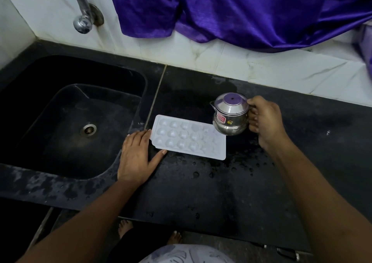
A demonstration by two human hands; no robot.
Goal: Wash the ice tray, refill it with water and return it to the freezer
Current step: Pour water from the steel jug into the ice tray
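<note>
at the bottom edge of the frame, a patterned garment and bare feet on the floor, below the front of the black counter. two bare forearms reaching up from the lower corners. scattered water drops on the counter surface, lower centre.

just left of centre, left hand lying flat on the counter, fingers straight, gripping nothing; fingertips touching the short left end of the ice tray, thumb along its near edge. the white ice tray flat on the counter at mid-frame, just right of the sink, with rows of round cells.

right of centre, right hand curled round the handle of a lidded steel jug, spout pointing left, jug body over the tray's far right corner.

at left, the dark sink with its metal drain. upper left, a chrome tap on the white wall. across the top, purple cloth hanging down over the wall.
</note>
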